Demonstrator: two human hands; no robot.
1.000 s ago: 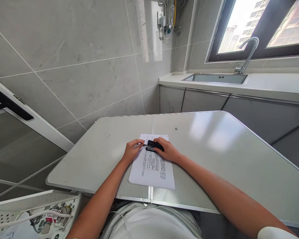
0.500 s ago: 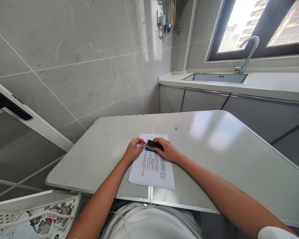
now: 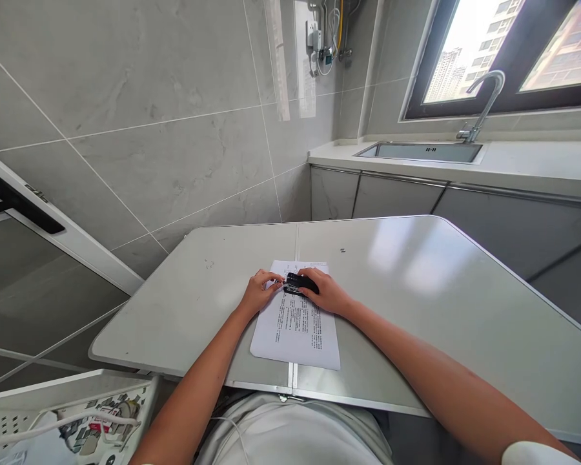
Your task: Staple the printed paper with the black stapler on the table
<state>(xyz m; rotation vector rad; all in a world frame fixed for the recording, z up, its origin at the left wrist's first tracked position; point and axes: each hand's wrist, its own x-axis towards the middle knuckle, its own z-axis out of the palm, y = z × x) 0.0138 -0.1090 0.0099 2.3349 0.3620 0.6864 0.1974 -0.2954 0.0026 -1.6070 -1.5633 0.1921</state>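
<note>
A printed sheet of paper [image 3: 297, 326] lies on the grey folding table [image 3: 416, 284] in front of me. A small black stapler [image 3: 299, 283] rests on the upper part of the sheet. My right hand [image 3: 326, 294] is wrapped round the stapler from the right. My left hand [image 3: 259, 292] sits at the sheet's upper left edge, its fingers curled and pinching at the metal front end of the stapler. What the fingertips grip there is too small to make out.
A white basket [image 3: 68, 413] with small items stands at the lower left, below the table edge. Behind the table run a counter with a sink [image 3: 419, 152] and tap [image 3: 484, 103] under a window. A tiled wall is on the left.
The left fingers have closed in against the stapler's front end, and the stapler's open metal part has come together. Both arms otherwise stay in place.
</note>
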